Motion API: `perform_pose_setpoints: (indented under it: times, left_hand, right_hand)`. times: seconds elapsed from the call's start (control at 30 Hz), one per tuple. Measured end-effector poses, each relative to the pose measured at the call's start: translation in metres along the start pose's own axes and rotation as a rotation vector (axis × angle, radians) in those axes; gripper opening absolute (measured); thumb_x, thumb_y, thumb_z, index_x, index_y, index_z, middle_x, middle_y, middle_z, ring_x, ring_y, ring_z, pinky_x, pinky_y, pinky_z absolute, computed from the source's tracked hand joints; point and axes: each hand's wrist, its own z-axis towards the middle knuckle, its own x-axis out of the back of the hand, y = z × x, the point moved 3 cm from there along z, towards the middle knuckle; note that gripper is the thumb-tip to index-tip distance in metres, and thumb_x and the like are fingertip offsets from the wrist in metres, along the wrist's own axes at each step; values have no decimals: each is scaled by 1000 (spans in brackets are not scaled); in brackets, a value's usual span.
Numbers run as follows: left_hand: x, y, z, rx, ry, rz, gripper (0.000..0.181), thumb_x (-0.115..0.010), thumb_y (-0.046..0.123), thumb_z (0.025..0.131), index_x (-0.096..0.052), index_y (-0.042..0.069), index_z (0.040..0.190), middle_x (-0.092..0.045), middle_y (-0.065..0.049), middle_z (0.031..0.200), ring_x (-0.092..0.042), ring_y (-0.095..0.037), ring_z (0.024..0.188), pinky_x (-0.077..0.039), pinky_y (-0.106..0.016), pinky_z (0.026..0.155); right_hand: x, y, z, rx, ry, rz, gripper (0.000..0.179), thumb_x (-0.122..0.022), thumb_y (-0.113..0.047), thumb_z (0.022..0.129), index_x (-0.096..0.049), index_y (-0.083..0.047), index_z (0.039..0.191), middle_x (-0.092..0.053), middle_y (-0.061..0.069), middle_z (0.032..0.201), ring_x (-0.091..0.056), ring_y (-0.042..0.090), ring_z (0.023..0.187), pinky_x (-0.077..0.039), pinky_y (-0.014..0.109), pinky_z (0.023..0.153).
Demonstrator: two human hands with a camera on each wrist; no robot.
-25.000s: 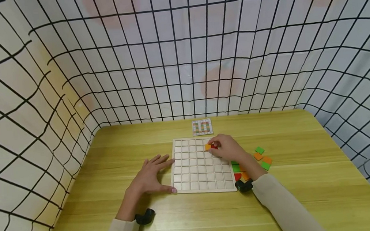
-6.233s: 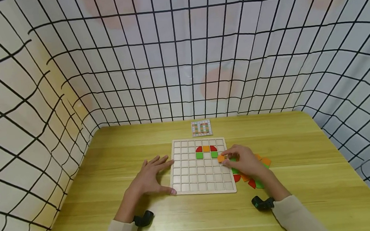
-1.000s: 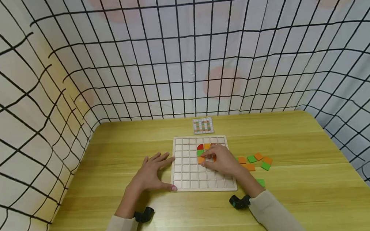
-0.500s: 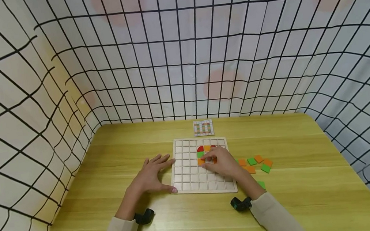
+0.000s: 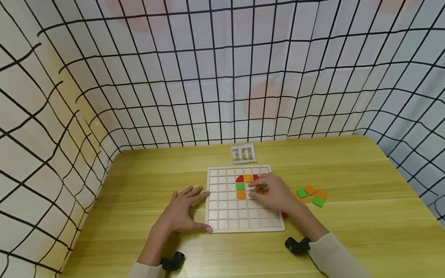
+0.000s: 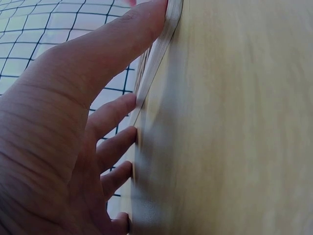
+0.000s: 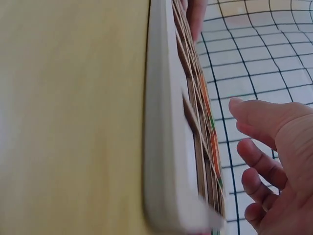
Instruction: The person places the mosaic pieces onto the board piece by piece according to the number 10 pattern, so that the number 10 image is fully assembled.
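Observation:
A pale square board (image 5: pixel 222 212) with a grid of recessed cells lies on the table. My left hand (image 5: pixel 181 211) is spread flat beside it, with thumb and index fingertip touching its left edge. Above the board's right half hovers my right hand (image 5: pixel 275 192), thumb and fingertips apart; in the right wrist view nothing shows between its fingers (image 7: pixel 247 105). In the cells sit a rounded red tile (image 5: pixel 240 179), an orange tile (image 5: pixel 248 178), a green tile (image 5: pixel 240 186) and another orange tile (image 5: pixel 241 195). The right hand partly hides more tiles at the right.
Several loose tiles lie right of the board, among them a green tile (image 5: pixel 302 193) and an orange tile (image 5: pixel 310 190); the right forearm covers some. Behind the board lies a small printed pattern card (image 5: pixel 243 155). A black-grid cloth wall (image 5: pixel 218 90) surrounds the table.
Over the last second my right hand has drawn slightly right, off the left orange tile. Since 6.2 s ago, orange tiles have been added below the green ones. The left hand has stayed put.

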Motion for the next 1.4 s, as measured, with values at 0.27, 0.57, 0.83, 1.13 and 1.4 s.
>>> perform_pose_setpoints:
  times: [0.27,0.57,0.83,1.13,1.4]
  left_hand:
    - [-1,0,0,7,-13,-1,111,-84,76,63,-46,30,157,-35,-4,168,-24,-39,158,-8,-73,123]
    - [-2,-1,0,8,-9,0,111,-82,78,62,-47,30,156,-36,-4,167,-25,-39,157,-8,-74,122]
    - [-1,0,0,2,-3,-9,110,-83,77,62,-48,30,155,-37,-5,167,-25,-39,157,-9,-74,122]
    - [-1,0,-1,0,-7,2,110,-83,77,63,-47,30,156,-36,-5,167,-25,-39,157,-9,-75,121]
    - [-1,0,-1,-8,-7,10,110,-82,77,63,-47,29,156,-36,-5,167,-25,-40,157,-10,-75,121]
  right_hand:
    - [29,23,-27,-39,32,-23,23,-81,-27,91,-81,-16,110,-67,-6,91,-57,18,89,-49,36,79]
    - [69,54,-64,-128,72,-117,27,-80,-32,92,-79,-16,114,-69,-1,98,-58,20,93,-50,41,83]
    - [97,74,-96,-160,128,-176,28,-78,-34,93,-79,-16,115,-69,-4,96,-59,18,93,-50,38,81]
    - [108,94,-121,-216,113,-171,32,-75,-42,95,-77,-19,118,-72,-3,104,-67,23,100,-55,46,88]
    - [124,112,-139,-305,111,-143,38,-74,-49,93,-74,-23,122,-71,-1,112,-63,12,100,-54,28,81]
